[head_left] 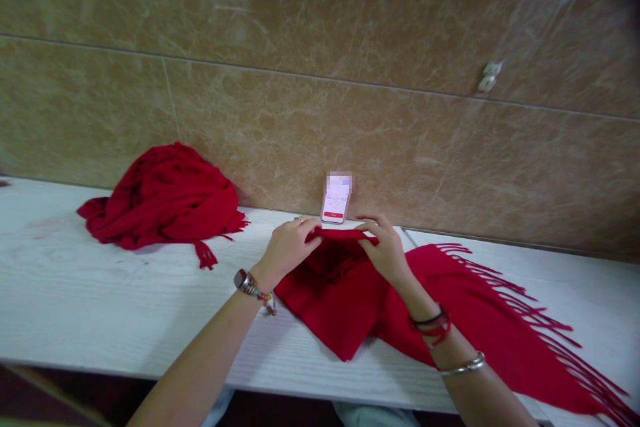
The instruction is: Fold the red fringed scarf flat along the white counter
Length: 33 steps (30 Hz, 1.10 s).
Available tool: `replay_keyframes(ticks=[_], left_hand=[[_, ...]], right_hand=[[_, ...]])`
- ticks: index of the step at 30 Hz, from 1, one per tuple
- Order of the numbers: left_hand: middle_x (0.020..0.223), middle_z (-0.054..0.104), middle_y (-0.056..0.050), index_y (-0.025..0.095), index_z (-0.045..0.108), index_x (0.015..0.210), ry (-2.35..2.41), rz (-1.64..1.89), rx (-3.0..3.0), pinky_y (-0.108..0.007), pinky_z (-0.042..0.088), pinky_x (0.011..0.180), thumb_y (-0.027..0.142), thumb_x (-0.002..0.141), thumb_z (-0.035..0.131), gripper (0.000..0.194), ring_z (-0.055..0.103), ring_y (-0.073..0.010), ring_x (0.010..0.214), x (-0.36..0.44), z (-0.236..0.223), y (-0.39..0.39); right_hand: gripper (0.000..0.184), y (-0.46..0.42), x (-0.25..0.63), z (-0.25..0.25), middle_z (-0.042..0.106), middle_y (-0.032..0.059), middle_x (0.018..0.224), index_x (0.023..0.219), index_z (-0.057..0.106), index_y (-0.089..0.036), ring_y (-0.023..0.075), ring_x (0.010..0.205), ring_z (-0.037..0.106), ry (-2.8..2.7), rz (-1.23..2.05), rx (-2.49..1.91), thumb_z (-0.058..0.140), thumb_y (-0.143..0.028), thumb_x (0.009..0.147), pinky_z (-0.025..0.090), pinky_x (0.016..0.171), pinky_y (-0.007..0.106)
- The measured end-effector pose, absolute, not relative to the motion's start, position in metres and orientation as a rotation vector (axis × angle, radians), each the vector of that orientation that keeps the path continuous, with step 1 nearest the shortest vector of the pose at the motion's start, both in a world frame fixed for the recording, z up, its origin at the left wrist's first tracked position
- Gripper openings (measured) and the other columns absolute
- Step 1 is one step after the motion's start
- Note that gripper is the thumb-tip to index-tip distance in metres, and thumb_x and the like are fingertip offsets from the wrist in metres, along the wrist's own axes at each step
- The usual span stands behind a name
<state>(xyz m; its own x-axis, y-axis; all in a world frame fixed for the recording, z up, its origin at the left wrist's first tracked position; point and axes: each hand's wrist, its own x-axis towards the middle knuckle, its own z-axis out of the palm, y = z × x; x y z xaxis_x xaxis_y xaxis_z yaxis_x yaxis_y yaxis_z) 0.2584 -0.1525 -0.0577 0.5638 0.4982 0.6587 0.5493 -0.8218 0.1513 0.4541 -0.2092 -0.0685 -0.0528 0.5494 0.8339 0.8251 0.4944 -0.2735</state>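
Forearms [200, 353] foremost; left fingers [311, 222], right fingers [383, 221] pinching red scarf [345, 307] by far edge, rest spread rightward.

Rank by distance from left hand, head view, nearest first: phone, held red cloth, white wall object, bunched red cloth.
1. Held red cloth: gripped by the left hand
2. Phone: just beyond, slightly right
3. Bunched red cloth: off to the left
4. White wall object: upper right
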Motion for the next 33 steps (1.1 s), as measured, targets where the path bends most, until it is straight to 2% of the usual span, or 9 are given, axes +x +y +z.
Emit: replay_keyframes(ticks=[5, 10, 13, 16, 19, 24, 26, 29, 33], left_hand=[[0.091, 0.06, -0.003, 0.019, 0.055, 0.101, -0.868, -1.035, -2.645, -0.029, 0.045, 0.074, 0.017, 0.079, 0.051, 0.022, 0.057, -0.0166, 0.078, 0.257, -0.055, -0.153], [0.083, 0.056, -0.004, 0.017, 0.055, 0.087, -0.957, -1.092, -2.527, -0.031, 0.046, 0.072, 0.01, 0.079, 0.044, 0.015, 0.054, -0.0176, 0.075, 0.259, -0.058, -0.15], [0.09, 0.053, -0.006, 0.015, 0.054, 0.087, -0.936, -1.259, -2.488, -0.031, 0.047, 0.075, 0.012, 0.082, 0.041, 0.014, 0.053, -0.0174, 0.081, 0.259, -0.059, -0.148], [0.103, 0.049, -0.01, 0.015, 0.055, 0.085, -0.816, -1.326, -2.439, -0.034, 0.044, 0.084, 0.014, 0.083, 0.042, 0.013, 0.05, -0.0194, 0.095, 0.259, -0.058, -0.15], [0.115, 0.046, -0.011, 0.016, 0.058, 0.081, -0.676, -1.259, -2.385, -0.042, 0.035, 0.096, 0.016, 0.083, 0.045, 0.013, 0.041, -0.0237, 0.113, 0.26, -0.057, -0.156], [0.121, 0.047, -0.008, 0.02, 0.06, 0.081, -0.585, -1.177, -2.38, -0.046, 0.025, 0.102, 0.018, 0.084, 0.045, 0.016, 0.036, -0.0219, 0.119, 0.261, -0.058, -0.161], [0.121, 0.047, -0.009, 0.019, 0.061, 0.081, -0.622, -1.15, -2.412, -0.047, 0.024, 0.102, 0.021, 0.081, 0.05, 0.01, 0.036, -0.0237, 0.119, 0.261, -0.06, -0.161], [0.123, 0.046, -0.011, 0.018, 0.062, 0.08, -0.695, -1.097, -2.448, -0.05, 0.024, 0.1, 0.021, 0.074, 0.059, 0.007, 0.035, -0.0277, 0.12, 0.263, -0.061, -0.161], [0.123, 0.048, -0.007, 0.021, 0.064, 0.081, -0.665, -1.199, -2.328, -0.047, 0.026, 0.099, 0.015, 0.075, 0.055, 0.012, 0.037, -0.0246, 0.118, 0.259, -0.057, -0.162]], right_hand=[[0.012, -0.2, 0.482, -0.068, 0.061, 0.0074, 0.088, 0.071, 0.06, -0.02, 0.0207, 0.085, 0.056, -1.491, -0.322, -1.254, 0.049, -0.023, 0.074, 0.045, 0.076, 0.038], [0.017, -0.192, 0.497, -0.077, 0.059, 0.0101, 0.087, 0.07, 0.06, -0.018, 0.0227, 0.082, 0.056, -1.316, -0.428, -1.384, 0.05, -0.03, 0.075, 0.045, 0.075, 0.041], [0.021, -0.197, 0.485, -0.077, 0.053, 0.0139, 0.106, 0.087, 0.062, -0.018, 0.0272, 0.1, 0.05, -1.518, -0.562, -1.378, 0.053, -0.033, 0.076, 0.04, 0.085, 0.048], [0.04, -0.206, 0.463, -0.074, 0.04, 0.013, 0.127, 0.112, 0.053, -0.023, 0.0315, 0.119, 0.034, -1.785, -0.708, -1.347, 0.058, -0.036, 0.075, 0.026, 0.095, 0.058], [0.044, -0.214, 0.445, -0.074, 0.037, 0.0108, 0.131, 0.119, 0.049, -0.027, 0.0315, 0.123, 0.028, -1.898, -0.803, -1.339, 0.058, -0.032, 0.076, 0.018, 0.098, 0.061], [0.019, -0.214, 0.441, -0.077, 0.046, 0.0075, 0.123, 0.092, 0.062, -0.024, 0.0285, 0.12, 0.033, -1.872, -0.773, -1.306, 0.051, -0.016, 0.077, 0.017, 0.099, 0.059], [0.018, -0.212, 0.445, -0.077, 0.049, 0.007, 0.116, 0.081, 0.062, -0.023, 0.0268, 0.117, 0.037, -1.823, -0.703, -1.281, 0.048, -0.012, 0.076, 0.02, 0.099, 0.057], [0.021, -0.21, 0.451, -0.075, 0.05, 0.0077, 0.11, 0.079, 0.061, -0.022, 0.0256, 0.111, 0.041, -1.709, -0.623, -1.282, 0.045, -0.009, 0.073, 0.026, 0.097, 0.055], [0.022, -0.207, 0.464, -0.073, 0.049, 0.0088, 0.108, 0.079, 0.06, -0.021, 0.0261, 0.108, 0.042, -1.598, -0.643, -1.339, 0.044, -0.008, 0.07, 0.026, 0.095, 0.055]])
